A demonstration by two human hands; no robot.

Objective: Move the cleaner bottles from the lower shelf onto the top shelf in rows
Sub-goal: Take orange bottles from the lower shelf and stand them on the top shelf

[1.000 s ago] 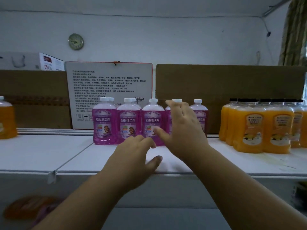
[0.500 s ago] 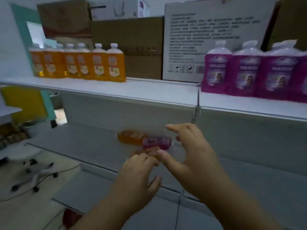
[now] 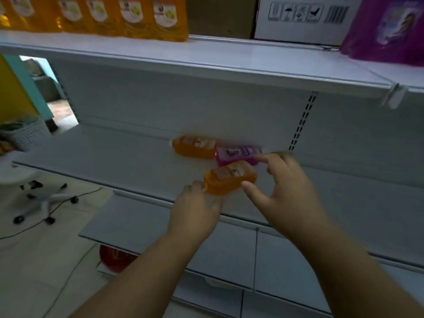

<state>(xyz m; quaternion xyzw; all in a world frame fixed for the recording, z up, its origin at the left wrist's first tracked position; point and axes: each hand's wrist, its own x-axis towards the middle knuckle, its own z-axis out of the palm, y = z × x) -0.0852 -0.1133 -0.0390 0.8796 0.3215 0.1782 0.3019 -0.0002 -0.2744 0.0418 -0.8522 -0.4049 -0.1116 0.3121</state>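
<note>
Head view: three cleaner bottles lie on their sides on the lower shelf (image 3: 114,161); a near orange bottle (image 3: 229,179) by its front edge, a purple bottle (image 3: 237,154) and a far orange bottle (image 3: 195,146) against its back wall; the left hand (image 3: 195,210) touches the near bottle's end, its grip hidden; the right hand (image 3: 284,193) hovers beside it, fingers spread; more bottles stand on the top shelf (image 3: 206,56).

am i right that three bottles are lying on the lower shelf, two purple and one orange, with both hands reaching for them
Not quite: the head view shows two orange bottles and one purple bottle lying on the lower shelf. The rest holds: the left hand and right hand reach for them.
</note>
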